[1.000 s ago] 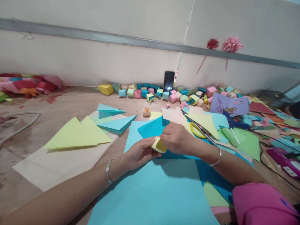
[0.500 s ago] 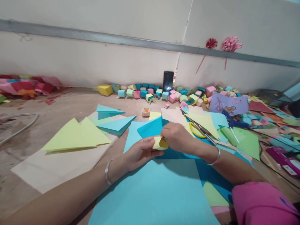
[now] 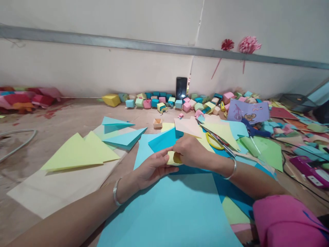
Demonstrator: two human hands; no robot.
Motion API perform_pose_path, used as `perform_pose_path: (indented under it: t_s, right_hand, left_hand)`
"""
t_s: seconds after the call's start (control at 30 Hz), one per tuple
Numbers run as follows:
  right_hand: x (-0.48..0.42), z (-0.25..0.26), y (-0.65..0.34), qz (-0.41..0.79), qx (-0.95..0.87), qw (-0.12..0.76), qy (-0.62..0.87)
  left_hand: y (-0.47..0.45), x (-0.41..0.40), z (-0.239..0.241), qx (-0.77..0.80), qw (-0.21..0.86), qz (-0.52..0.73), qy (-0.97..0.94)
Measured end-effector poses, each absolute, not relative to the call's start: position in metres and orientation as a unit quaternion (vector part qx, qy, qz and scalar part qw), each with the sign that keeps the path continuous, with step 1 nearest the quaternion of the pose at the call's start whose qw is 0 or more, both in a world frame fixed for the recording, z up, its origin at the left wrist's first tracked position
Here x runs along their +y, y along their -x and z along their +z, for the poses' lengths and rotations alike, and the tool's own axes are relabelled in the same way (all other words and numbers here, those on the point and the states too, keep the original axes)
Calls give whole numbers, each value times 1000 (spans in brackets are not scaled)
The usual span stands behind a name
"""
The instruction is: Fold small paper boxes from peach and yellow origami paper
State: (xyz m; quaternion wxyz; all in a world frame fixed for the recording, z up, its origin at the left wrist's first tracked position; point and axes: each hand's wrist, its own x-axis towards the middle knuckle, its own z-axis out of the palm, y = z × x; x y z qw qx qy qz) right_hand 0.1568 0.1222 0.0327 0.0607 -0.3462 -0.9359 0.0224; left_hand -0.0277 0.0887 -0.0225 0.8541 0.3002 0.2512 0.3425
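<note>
A small yellow paper box (image 3: 171, 159), its hollow side facing right, is held just above the blue sheets. My left hand (image 3: 153, 166) grips it from the left, thumb on top and fingers beneath. At its right side my right hand (image 3: 191, 151) is closed with the fingertips at the opening; they are partly hidden. Under both hands lies a large light blue sheet (image 3: 164, 209). A folded bright blue paper (image 3: 163, 139) rests just behind them, and scissors with a yellow handle (image 3: 214, 141) lie to the right.
Many small paper boxes (image 3: 155, 103) line the wall, beside a leaning phone (image 3: 181, 87). Folded yellow papers (image 3: 74, 152) lie at left. A blue glue gun (image 3: 253, 128), its cable and a purple power strip (image 3: 309, 171) are at right. A small peach box (image 3: 157, 123) stands ahead.
My right hand has shifted from the box's upper edge down over its opening, with the fingertips now at the hollow side. My left hand keeps its hold. The view has turned slightly.
</note>
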Motion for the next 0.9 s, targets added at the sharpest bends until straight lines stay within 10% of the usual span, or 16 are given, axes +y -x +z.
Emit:
perform_pose_path:
  t_s: [0.9]
  right_hand:
    - [135, 71, -179, 228, -890, 70, 388]
  left_hand:
    - [29, 90, -22, 256, 860, 352, -264]
